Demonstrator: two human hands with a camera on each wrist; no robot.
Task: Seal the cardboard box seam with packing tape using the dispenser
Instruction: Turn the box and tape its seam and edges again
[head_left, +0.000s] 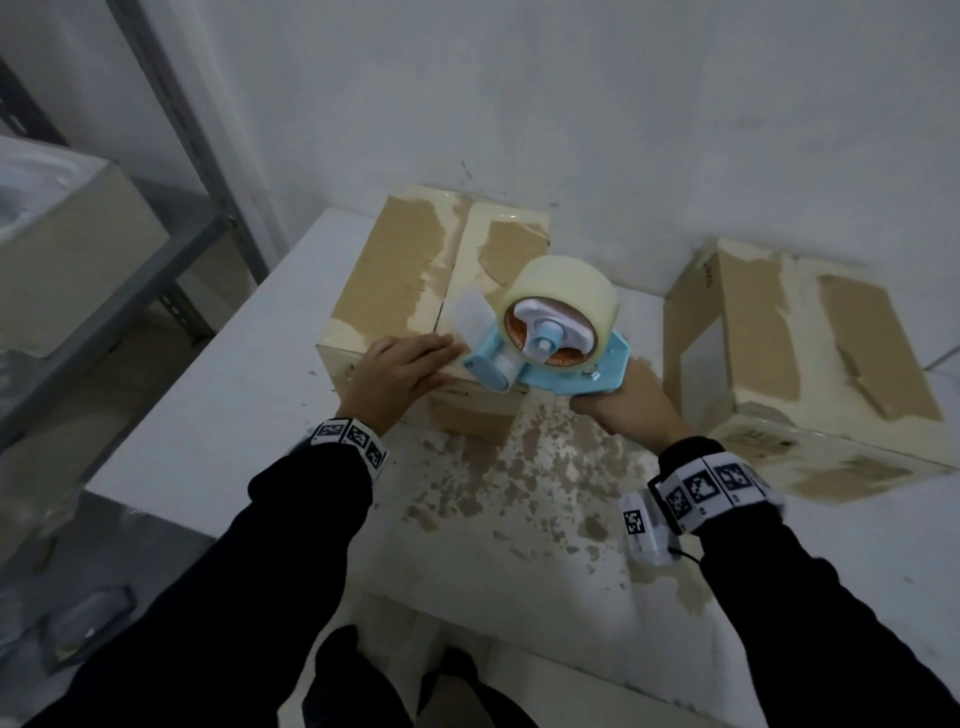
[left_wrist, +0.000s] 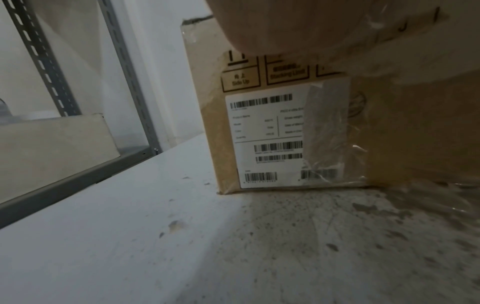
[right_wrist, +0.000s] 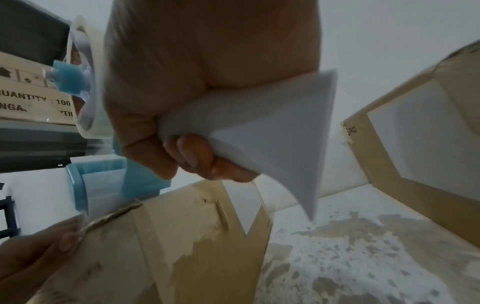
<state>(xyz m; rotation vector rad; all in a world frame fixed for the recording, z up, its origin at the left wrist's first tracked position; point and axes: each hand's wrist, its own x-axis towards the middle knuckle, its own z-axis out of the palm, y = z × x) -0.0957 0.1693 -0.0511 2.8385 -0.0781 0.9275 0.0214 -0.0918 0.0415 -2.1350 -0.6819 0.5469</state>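
Observation:
A cardboard box (head_left: 410, 280) with torn paper and old tape on top stands at the back of the white table (head_left: 218, 415); its seam (head_left: 454, 260) runs away from me. A light-blue tape dispenser (head_left: 550, 358) carrying a clear tape roll (head_left: 561, 291) sits at the box's near top edge. My right hand (head_left: 623, 405) grips its white handle (right_wrist: 272, 133). My left hand (head_left: 410, 364) lies flat on the box's near edge, its straight fingers (right_wrist: 39, 255) touching the tape end beside the dispenser's roller (right_wrist: 103, 189). The box's labelled side (left_wrist: 270, 133) faces the left wrist view.
A second worn cardboard box (head_left: 800, 364) lies on the table at the right, close to my right arm. Brown paper residue (head_left: 519, 467) covers the table's middle. A grey metal shelf (head_left: 171, 228) holding a box (head_left: 67, 249) stands on the left. A white wall is behind.

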